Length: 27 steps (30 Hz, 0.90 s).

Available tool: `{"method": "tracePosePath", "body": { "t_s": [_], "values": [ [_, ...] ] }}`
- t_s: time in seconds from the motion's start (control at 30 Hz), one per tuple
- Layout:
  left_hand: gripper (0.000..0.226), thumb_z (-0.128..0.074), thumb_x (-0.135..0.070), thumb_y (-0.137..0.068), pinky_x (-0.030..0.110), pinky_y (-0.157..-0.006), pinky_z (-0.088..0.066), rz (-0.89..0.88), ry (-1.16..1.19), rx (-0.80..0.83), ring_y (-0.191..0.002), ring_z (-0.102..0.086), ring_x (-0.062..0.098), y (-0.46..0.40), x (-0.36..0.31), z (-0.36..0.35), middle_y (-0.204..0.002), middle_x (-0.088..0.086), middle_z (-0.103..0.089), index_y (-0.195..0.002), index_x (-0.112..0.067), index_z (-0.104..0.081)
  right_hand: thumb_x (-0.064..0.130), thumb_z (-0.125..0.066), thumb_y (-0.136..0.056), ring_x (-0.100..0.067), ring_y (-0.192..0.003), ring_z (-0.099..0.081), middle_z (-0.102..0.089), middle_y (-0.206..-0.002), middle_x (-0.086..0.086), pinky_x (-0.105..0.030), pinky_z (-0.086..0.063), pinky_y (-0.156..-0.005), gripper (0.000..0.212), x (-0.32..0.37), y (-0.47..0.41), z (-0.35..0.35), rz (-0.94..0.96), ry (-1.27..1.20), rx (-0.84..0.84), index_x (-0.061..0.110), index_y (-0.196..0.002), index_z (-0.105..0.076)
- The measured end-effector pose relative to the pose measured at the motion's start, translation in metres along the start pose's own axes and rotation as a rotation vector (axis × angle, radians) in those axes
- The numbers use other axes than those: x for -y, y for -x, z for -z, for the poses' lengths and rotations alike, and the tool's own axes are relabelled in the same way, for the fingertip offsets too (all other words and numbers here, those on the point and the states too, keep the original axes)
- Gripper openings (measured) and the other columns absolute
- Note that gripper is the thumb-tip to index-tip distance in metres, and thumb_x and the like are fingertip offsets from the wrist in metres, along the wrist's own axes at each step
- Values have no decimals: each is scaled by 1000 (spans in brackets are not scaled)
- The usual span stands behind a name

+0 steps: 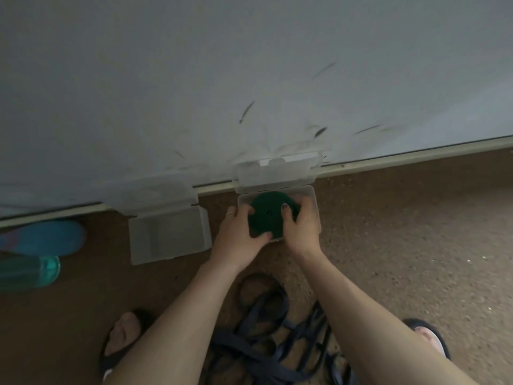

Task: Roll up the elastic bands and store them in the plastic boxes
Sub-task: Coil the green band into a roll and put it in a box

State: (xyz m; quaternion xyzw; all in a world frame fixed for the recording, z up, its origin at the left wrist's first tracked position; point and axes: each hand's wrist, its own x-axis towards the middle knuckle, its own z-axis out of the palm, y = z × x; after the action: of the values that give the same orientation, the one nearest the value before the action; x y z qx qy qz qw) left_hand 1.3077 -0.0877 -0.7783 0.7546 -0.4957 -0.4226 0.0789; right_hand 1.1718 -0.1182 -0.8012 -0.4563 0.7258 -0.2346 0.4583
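Rolled green elastic band (263, 215) sits gripped between your left hand (238, 232) and right hand (301, 229), fingers curled round its edges, over the open plastic box (312, 195); your palms hide the box's near wall and whether the roll touches bottom. Left of your fingers stands a second open box (166, 234). Below your wrists, dark loose bands (266, 329) lie tangled and blurred, partly cut off by the frame.
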Motion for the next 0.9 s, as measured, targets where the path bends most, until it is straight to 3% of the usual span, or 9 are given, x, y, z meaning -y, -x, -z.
{"method": "tracePosePath", "body": {
  "t_s": [0.3, 0.47, 0.63, 0.73, 0.8, 0.9],
  "values": [
    [50, -68, -41, -92, 42, -93, -53, -92, -324, -98, -127, -45, 25, -14, 3, -16, -142, 0, -50, -136, -27, -50, 19, -53, -105, -16, -101, -58, -57, -115, -2, -33, -52, -86, 9, -13, -8, -2, 97, 140, 70, 18, -114, -50],
    [45, -69, -38, -91, 39, -86, -49, -103, -422, -123, -119, -45, 25, -19, -3, -23, -135, -1, -53, -130, -29, -50, 21, -50, -106, -19, -105, -61, -62, -120, -4, -41, -57, -91, 15, -20, -20, -2, 93, 394, 70, 17, -119, -56],
    [44, -72, -38, -89, 38, -86, -45, -94, -431, -128, -118, -44, 25, -24, -4, -27, -133, -1, -52, -126, -31, -50, 20, -47, -107, -24, -121, -56, -52, -137, -9, -40, -54, -100, 27, -21, -28, -3, 128, 587, 100, 10, -130, -59],
    [44, -72, -39, -89, 39, -85, -46, -99, -451, -109, -118, -44, 26, -24, -4, -25, -133, -1, -52, -126, -30, -50, 23, -48, -107, -24, -125, -53, -45, -142, -7, -35, -51, -97, 32, -19, -29, -4, 142, 683, 60, 10, -135, -57],
    [45, -70, -37, -91, 41, -88, -47, -105, -462, -94, -120, -44, 27, -23, -5, -25, -137, 0, -51, -130, -29, -50, 26, -49, -106, -23, -123, -52, -44, -143, -7, -33, -48, -95, 37, -17, -28, -4, 163, 746, 15, 11, -140, -51],
    [41, -61, -34, -97, 42, -91, -47, -123, -471, -60, -122, -44, 28, -21, -4, -22, -143, 2, -48, -136, -28, -49, 29, -53, -103, -32, -137, -42, -40, -153, -17, -39, -39, -112, 68, -15, -18, -1, 292, 944, 63, 2, -158, -24]
  ]
}}
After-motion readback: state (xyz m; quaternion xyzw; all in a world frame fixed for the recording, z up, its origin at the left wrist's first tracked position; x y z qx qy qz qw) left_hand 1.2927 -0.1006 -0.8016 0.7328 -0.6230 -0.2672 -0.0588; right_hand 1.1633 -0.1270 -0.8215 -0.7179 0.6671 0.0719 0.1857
